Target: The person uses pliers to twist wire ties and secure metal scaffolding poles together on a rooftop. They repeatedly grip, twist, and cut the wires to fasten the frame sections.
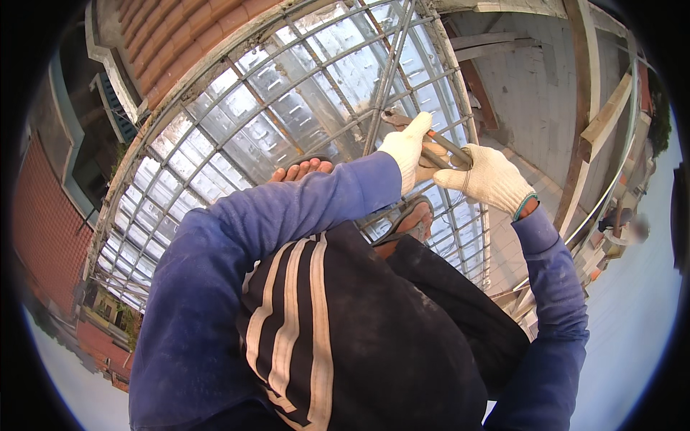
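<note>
Both my hands wear off-white knitted gloves and meet over a grid of steel bars [327,75]. My right hand [492,179] is closed round the handle end of a pair of pincers [451,147]. An orange mark shows on the tool, and its dark, rusty head points left toward a crossing of bars. My left hand [406,151] is closed at the pincers near the head, thumb up; its fingers are partly hidden. Close by, doubled bars [388,75] run up across the grid. Any tie wire is too small to make out.
Shiny metal sheeting [266,129] lies beneath the bars. My sandalled foot [415,221] and the toes of my other foot [303,169] rest on the grid. Orange roof tiles [172,36] border it at upper left. Timber beams [586,129] and a distant person [622,223] are at right.
</note>
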Tool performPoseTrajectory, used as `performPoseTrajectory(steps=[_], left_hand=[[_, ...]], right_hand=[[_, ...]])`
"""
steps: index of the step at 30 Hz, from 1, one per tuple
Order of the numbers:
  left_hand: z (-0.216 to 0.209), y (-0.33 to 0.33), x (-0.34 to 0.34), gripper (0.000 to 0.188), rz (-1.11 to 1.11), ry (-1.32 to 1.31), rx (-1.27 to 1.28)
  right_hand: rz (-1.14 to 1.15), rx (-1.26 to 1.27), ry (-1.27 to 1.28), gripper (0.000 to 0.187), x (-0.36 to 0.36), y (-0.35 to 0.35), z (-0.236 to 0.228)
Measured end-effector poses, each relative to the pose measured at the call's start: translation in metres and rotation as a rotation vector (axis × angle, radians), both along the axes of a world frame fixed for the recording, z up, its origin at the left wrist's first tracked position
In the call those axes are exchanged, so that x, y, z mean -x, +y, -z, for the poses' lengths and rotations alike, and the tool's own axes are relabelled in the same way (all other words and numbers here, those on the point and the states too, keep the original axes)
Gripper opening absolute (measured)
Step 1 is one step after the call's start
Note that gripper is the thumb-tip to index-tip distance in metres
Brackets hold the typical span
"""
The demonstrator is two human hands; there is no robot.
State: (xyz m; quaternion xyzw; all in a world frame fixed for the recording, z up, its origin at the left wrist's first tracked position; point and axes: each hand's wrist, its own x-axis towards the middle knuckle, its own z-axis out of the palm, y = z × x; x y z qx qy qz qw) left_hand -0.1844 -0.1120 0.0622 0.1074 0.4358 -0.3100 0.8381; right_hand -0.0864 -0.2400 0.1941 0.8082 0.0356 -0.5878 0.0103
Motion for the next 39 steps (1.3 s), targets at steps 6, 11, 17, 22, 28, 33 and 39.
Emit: performPoseTrajectory(steps=[6, 11, 17, 22, 28, 33, 39], left_hand=[[0.0, -0.003, -0.015, 0.046, -0.021, 0.001, 0.108], [0.0, 0.005, 0.005, 0.053, 0.128, -0.049, -0.068], [0.007, -0.005, 0.011, 0.047, 0.021, -0.011, 0.003], [-0.011, 0.0, -0.01, 0.043, -0.009, 0.044, -0.054], [-0.004, 0.002, -0.01, 0.04, -0.043, 0.03, 0.046], [-0.002, 0.008, 0.003, 0.048, 0.204, 0.034, -0.2], [0.0, 0.008, 0.004, 0.042, 0.096, -0.023, -0.067]], right_hand=[[-0.674, 0.013, -0.689, 0.03, 0.038, 0.014, -0.005], [-0.234, -0.042, -0.402, 0.037, 0.036, -0.014, 0.017], [0.984, -0.146, 0.492, 0.054, 0.032, -0.03, 0.017], [-0.367, -0.143, -0.632, 0.051, 0.045, -0.016, -0.003], [-0.622, -0.024, -0.798, 0.015, 0.057, -0.001, 0.002], [-0.002, 0.095, -0.062, 0.027, 0.036, 0.011, -0.002], [0.47, -0.07, 0.181, 0.041, 0.035, -0.008, -0.006]])
